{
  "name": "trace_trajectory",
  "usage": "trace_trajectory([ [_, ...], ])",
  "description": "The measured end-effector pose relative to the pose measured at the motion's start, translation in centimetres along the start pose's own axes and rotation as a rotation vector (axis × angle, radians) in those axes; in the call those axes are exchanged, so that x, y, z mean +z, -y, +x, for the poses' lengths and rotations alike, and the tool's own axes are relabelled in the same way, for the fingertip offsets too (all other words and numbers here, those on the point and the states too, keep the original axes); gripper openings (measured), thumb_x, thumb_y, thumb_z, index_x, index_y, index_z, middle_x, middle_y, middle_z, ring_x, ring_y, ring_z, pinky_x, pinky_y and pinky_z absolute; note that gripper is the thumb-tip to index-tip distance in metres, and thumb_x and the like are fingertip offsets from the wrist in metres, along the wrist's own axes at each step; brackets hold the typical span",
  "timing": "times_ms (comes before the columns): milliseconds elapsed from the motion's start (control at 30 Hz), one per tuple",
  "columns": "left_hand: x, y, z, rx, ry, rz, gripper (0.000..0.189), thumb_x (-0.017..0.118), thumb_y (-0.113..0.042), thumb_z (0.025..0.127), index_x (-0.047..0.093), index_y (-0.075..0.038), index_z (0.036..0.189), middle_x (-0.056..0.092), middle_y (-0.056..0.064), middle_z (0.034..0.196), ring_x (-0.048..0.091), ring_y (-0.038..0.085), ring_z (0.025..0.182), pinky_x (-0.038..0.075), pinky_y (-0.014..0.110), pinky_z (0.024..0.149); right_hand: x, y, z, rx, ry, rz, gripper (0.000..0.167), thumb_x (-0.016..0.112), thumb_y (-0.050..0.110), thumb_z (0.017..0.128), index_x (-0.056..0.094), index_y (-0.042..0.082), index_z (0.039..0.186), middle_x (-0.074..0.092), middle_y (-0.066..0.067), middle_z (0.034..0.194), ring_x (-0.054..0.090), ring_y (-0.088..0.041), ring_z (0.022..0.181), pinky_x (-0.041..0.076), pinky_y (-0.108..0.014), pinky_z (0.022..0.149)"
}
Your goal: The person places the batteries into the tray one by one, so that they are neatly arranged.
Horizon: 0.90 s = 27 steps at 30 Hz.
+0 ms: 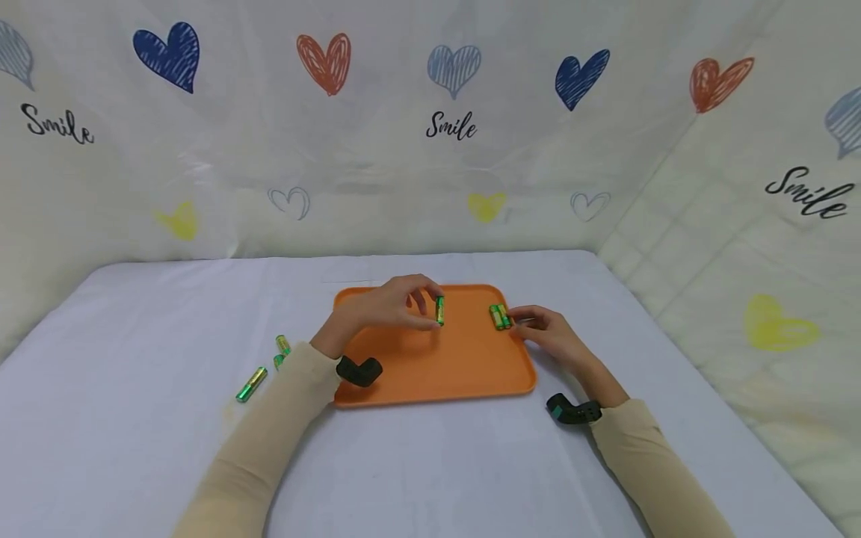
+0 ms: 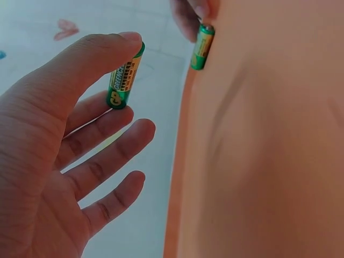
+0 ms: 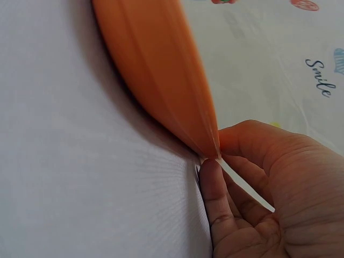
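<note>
Pinches a battery [image 1: 440, 310] upright over the tray [image 1: 444, 377] with the left hand [image 1: 397, 302], clamping thumb and fingertip on its ends with the other fingers apart, probably to leave its sides free. With the right hand [image 1: 548, 332], holds fingers at the tray's edge at two o'clock, by a pair [image 1: 501, 317] lying side by side, perhaps to stop rolling; cannot tell whether clamped. Shows loose batteries [image 1: 252, 384] on the desk [image 1: 437, 463] at nine o'clock. Offers open room across the tray toward six o'clock, but little beside the pair, hemmed by the rim at three.
</note>
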<state>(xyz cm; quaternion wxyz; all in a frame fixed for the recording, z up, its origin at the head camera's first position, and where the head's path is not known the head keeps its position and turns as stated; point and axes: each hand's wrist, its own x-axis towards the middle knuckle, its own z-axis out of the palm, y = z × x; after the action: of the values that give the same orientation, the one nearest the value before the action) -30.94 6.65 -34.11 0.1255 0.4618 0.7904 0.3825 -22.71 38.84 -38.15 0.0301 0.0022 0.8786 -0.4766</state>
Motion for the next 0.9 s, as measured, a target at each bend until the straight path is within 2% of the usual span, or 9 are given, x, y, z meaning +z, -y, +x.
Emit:
trace_trajectory([
  [233,1.0,-0.5,2.0,0.065,-0.013,0.023,0.049,0.077,-0.028,0.085,0.058,-0.011,0.126,0.058,0.000,0.122,0.063,0.017,0.096,0.046,0.038,0.090,0.0,0.1,0.0,0.002,-0.003,0.003,0.045,0.069,0.018,0.091,0.058,0.003,0.132,0.058,-0.018,0.130,0.056,-0.022,0.103,0.045,-0.024,0.081],
  [400,1.8,-0.5,3.1,0.088,-0.035,0.029,0.048,0.076,-0.027,0.086,0.058,-0.010,0.127,0.058,0.002,0.122,0.062,0.015,0.094,0.048,0.041,0.088,0.1,0.3,0.1,0.012,-0.002,-0.001,0.045,0.070,0.018,0.091,0.058,0.003,0.132,0.059,-0.018,0.129,0.056,-0.021,0.102,0.045,-0.024,0.081],
  [533,2.5,-0.8,3.8,0.087,-0.063,0.013,0.048,0.076,-0.028,0.086,0.057,-0.010,0.127,0.058,0.002,0.123,0.062,0.017,0.096,0.048,0.041,0.088,0.1,0.3,0.0,0.003,-0.002,0.003,0.045,0.070,0.018,0.091,0.059,0.003,0.131,0.060,-0.018,0.128,0.057,-0.018,0.099,0.045,-0.024,0.081],
  [667,3.1,-1.2,4.6,0.059,-0.083,-0.002,0.051,0.076,-0.031,0.086,0.056,-0.010,0.128,0.057,0.001,0.124,0.061,0.021,0.101,0.047,0.040,0.092,0.0,0.3,0.0,0.007,-0.004,0.009,0.044,0.069,0.018,0.091,0.059,0.004,0.132,0.060,-0.017,0.127,0.057,-0.016,0.098,0.045,-0.025,0.081],
  [800,3.8,-1.1,5.4,0.051,-0.088,-0.026,0.055,0.076,-0.031,0.086,0.055,-0.006,0.130,0.056,0.003,0.124,0.060,0.026,0.106,0.047,0.043,0.094,0.0,0.4,0.0,0.022,-0.001,0.000,0.043,0.068,0.018,0.092,0.058,0.004,0.132,0.060,-0.017,0.128,0.058,-0.020,0.101,0.045,-0.026,0.083],
  [900,4.3,-0.9,5.9,0.054,-0.090,-0.035,0.057,0.076,-0.030,0.086,0.054,-0.004,0.132,0.056,0.005,0.125,0.060,0.024,0.106,0.049,0.038,0.091,0.0,0.3,0.1,0.031,-0.001,0.000,0.043,0.067,0.018,0.093,0.058,0.004,0.132,0.060,-0.017,0.128,0.058,-0.022,0.102,0.045,-0.025,0.084],
])
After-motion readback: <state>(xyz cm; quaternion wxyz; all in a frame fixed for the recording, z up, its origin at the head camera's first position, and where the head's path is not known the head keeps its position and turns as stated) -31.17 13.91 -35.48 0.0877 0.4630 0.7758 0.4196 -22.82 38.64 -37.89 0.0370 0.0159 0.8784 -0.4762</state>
